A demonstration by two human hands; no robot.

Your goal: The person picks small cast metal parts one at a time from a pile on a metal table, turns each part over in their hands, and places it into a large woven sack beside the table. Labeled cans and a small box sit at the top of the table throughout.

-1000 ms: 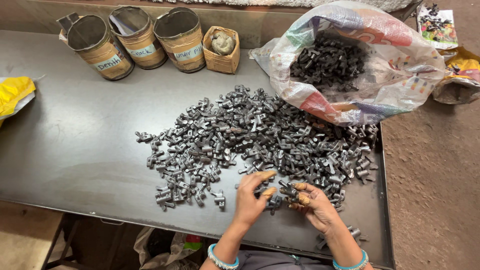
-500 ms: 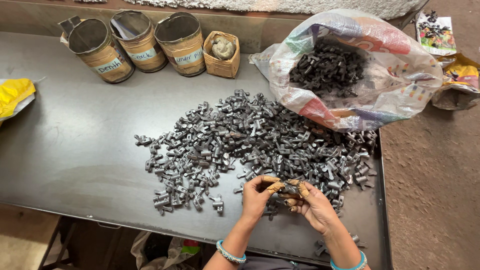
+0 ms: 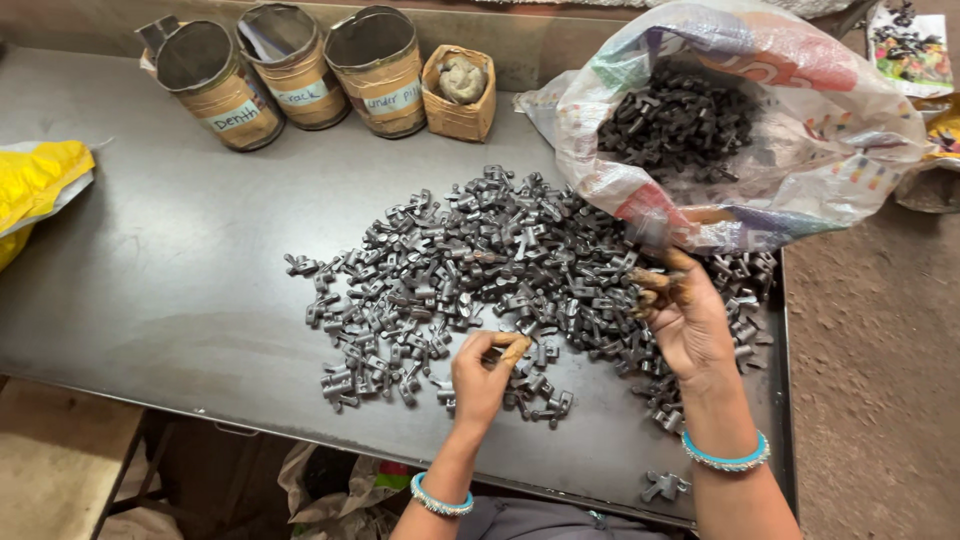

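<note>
A wide heap of small dark metal parts [image 3: 500, 260] lies on a dark metal table [image 3: 160, 290]. My left hand [image 3: 483, 378] rests at the near edge of the heap, thumb and forefinger pinched together on one of the parts. My right hand [image 3: 688, 318] is raised over the heap's right side, back to the camera. Its grimy fingers curl just below the mouth of a patterned plastic sack [image 3: 820, 140], and what they enclose is hidden. The sack lies open and holds more dark parts [image 3: 680, 120]. Both wrists wear turquoise bangles.
Three paper-wrapped tins [image 3: 215, 95] [image 3: 295, 70] [image 3: 385, 75] and a small woven box [image 3: 458, 110] stand along the back edge. A yellow bag [image 3: 35, 180] lies at the far left. One stray part [image 3: 663, 487] sits by the front edge. Bare ground lies to the right.
The hands were together at the heap's near edge. The right hand has moved up and right toward the sack's mouth, while the left stays at the heap.
</note>
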